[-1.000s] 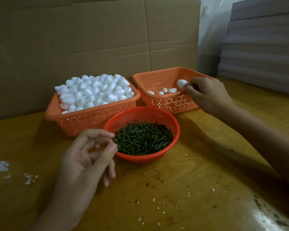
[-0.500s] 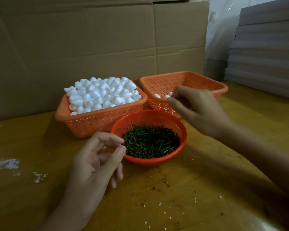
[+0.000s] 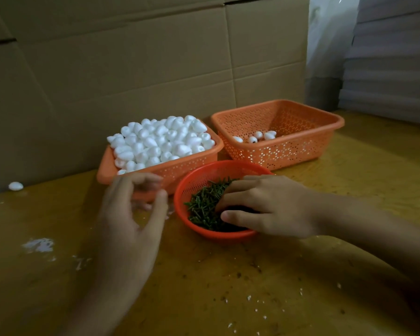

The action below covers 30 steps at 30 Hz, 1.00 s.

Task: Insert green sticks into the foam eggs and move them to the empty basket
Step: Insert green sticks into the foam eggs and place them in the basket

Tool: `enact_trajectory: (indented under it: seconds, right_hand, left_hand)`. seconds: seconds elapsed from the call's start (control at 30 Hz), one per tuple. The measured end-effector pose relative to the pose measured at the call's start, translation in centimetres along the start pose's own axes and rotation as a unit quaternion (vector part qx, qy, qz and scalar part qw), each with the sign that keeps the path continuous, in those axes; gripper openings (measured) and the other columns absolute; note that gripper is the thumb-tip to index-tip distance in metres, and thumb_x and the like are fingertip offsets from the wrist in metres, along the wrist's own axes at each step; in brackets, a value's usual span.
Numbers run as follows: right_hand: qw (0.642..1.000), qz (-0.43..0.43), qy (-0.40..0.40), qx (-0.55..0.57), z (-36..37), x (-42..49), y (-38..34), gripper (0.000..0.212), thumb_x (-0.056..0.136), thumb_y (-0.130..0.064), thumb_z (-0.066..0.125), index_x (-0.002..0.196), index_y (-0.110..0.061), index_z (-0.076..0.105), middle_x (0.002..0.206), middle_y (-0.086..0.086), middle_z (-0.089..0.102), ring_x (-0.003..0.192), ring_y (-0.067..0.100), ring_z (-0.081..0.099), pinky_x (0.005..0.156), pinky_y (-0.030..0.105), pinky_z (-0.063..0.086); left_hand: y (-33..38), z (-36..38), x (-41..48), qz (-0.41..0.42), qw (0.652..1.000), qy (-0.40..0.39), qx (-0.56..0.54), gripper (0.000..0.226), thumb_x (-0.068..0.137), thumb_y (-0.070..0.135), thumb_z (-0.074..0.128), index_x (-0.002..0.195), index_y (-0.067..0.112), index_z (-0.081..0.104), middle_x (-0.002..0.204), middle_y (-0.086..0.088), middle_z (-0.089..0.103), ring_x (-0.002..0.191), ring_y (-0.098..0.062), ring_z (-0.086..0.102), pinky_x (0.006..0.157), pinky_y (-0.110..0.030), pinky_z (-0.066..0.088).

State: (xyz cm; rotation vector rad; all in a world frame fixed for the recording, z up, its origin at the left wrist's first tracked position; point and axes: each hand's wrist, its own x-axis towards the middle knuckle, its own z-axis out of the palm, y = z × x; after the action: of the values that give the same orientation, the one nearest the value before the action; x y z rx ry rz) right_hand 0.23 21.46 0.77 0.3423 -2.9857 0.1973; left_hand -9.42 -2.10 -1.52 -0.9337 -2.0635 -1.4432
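Note:
A heap of white foam eggs [image 3: 160, 139] fills the left orange basket [image 3: 194, 163]. The right orange basket [image 3: 289, 151] holds a few eggs [image 3: 257, 136] at its bottom. In front stands a red mesh bowl [image 3: 199, 177] of green sticks [image 3: 203, 204]. My right hand [image 3: 272, 207] lies in the bowl, its spread fingers touching the sticks, thumb apart near the front rim. My left hand [image 3: 129, 214] hovers just left of the bowl, in front of the full basket, blurred, its fingers loosely curved and holding nothing.
A stray foam egg [image 3: 15, 186] lies at the far left by the cardboard wall [image 3: 131, 69]. Grey sheets [image 3: 393, 57] are stacked at the back right. White foam crumbs [image 3: 38, 244] and dark specks dot the wooden table [image 3: 228, 287].
My right hand let go of an egg at the right basket and came down into the red bowl onto the sticks. My left hand rose slightly toward the full basket.

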Motion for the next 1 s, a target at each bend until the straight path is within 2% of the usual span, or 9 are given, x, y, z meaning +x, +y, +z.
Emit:
enact_trajectory:
  seconds: [0.13,0.27,0.33,0.43,0.47,0.63,0.77,0.87,1.0]
  right_hand:
    - [1.000,0.007,-0.011,-0.005,0.0,0.2,-0.1,0.048,0.105,-0.059,0.028,0.137,-0.040,0.059,0.136,-0.016,0.057,0.126,0.008,0.050,0.103,0.030,0.041]
    - [1.000,0.009,-0.014,-0.004,-0.2,0.1,-0.3,0.049,0.104,-0.060,0.028,0.138,-0.040,0.057,0.136,-0.014,0.056,0.127,0.009,0.050,0.103,0.035,0.043]
    - [1.000,0.009,-0.011,-0.006,-0.2,0.0,-0.3,0.048,0.105,-0.059,0.029,0.138,-0.040,0.058,0.134,-0.014,0.057,0.126,0.009,0.051,0.103,0.034,0.043]
    - [1.000,0.008,-0.012,-0.008,-0.2,0.0,-0.2,0.046,0.106,-0.058,0.030,0.138,-0.040,0.058,0.134,-0.013,0.057,0.126,0.009,0.051,0.103,0.034,0.043]
    - [1.000,0.008,-0.011,-0.008,-0.2,0.0,-0.2,0.046,0.106,-0.058,0.030,0.138,-0.040,0.058,0.134,-0.013,0.057,0.126,0.009,0.051,0.103,0.033,0.042]
    - [1.000,0.009,-0.014,-0.007,-0.2,0.0,-0.3,0.049,0.104,-0.058,0.028,0.139,-0.040,0.058,0.135,-0.013,0.056,0.127,0.009,0.051,0.102,0.030,0.040]
    - [1.000,0.013,-0.017,-0.012,-0.3,0.0,-0.5,0.051,0.104,-0.059,0.025,0.139,-0.041,0.056,0.134,-0.014,0.056,0.126,0.008,0.050,0.099,0.028,0.039]
    - [1.000,0.018,-0.023,-0.009,-0.4,-0.1,-0.6,0.053,0.102,-0.060,0.024,0.139,-0.041,0.056,0.134,-0.014,0.055,0.126,0.008,0.050,0.101,0.030,0.041]
    - [0.999,0.025,-0.023,0.000,-0.3,-0.1,-0.4,0.041,0.103,-0.057,0.035,0.135,-0.043,0.056,0.127,-0.015,0.055,0.123,0.008,0.049,0.099,0.034,0.042]
  left_hand:
    - [-1.9,-0.8,7.0,0.009,0.979,-0.053,0.195,0.029,0.100,0.009,0.062,0.127,0.019,0.066,0.127,-0.008,0.057,0.119,-0.028,0.060,0.100,-0.047,0.050]
    - [-3.3,-1.5,14.0,0.002,0.953,-0.074,0.293,0.029,0.097,0.002,0.060,0.121,0.015,0.071,0.117,-0.015,0.066,0.107,-0.036,0.062,0.094,-0.047,0.049]
    - [-4.1,-1.5,16.8,-0.062,0.944,-0.153,0.284,0.027,0.095,0.001,0.064,0.113,0.018,0.075,0.108,-0.012,0.071,0.099,-0.034,0.065,0.084,-0.041,0.051]
    - [-5.7,-0.8,17.9,-0.160,0.870,-0.350,0.306,0.016,0.097,0.020,0.075,0.111,0.025,0.080,0.111,-0.007,0.067,0.101,-0.028,0.065,0.081,-0.034,0.048]
    - [-6.2,-0.4,17.8,-0.173,0.856,-0.380,0.305,0.012,0.097,0.029,0.075,0.108,0.030,0.080,0.114,-0.004,0.064,0.104,-0.024,0.063,0.082,-0.034,0.049]
    - [-8.1,0.4,17.9,-0.160,0.886,-0.325,0.289,0.008,0.089,0.030,0.085,0.088,0.036,0.080,0.126,-0.010,0.049,0.115,-0.028,0.055,0.101,-0.044,0.050]
    - [-8.4,-0.2,18.1,-0.170,0.903,-0.292,0.264,0.019,0.084,0.012,0.089,0.079,0.030,0.083,0.116,-0.009,0.056,0.105,-0.029,0.060,0.088,-0.040,0.049]
    - [-8.2,-0.4,17.7,-0.163,0.921,-0.258,0.240,0.033,0.076,0.007,0.093,0.098,0.028,0.081,0.108,-0.011,0.067,0.094,-0.026,0.062,0.085,-0.037,0.049]
    - [-8.0,-0.7,16.6,-0.154,0.954,-0.172,0.193,0.062,0.067,0.007,0.098,0.120,0.026,0.072,0.107,-0.009,0.073,0.099,-0.031,0.069,0.090,-0.043,0.056]
